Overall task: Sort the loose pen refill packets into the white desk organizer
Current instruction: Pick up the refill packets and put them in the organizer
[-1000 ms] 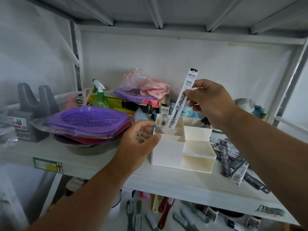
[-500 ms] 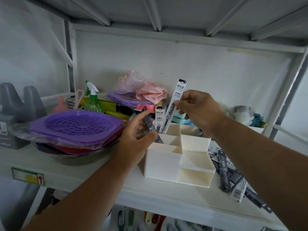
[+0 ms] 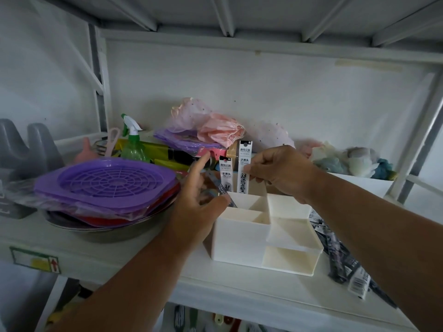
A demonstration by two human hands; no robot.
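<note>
The right hand [image 3: 278, 172] reaches in from the shelf's right, pinching a white refill packet [image 3: 244, 167] upright in the white organizer's [image 3: 239, 238] back compartment. The left hand [image 3: 199, 195] grips a dark packet [image 3: 219, 188], tilted, lower end at the organizer's rim.

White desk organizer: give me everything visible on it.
The white desk organizer looks like matte plastic: a tall block of divided square cells at left, stepped open trays at right. It stands upright on the white shelf. Two white refill packets stand in its back cell; the right hand pinches the taller. The left hand slides a dark packet over its left rim.
</note>
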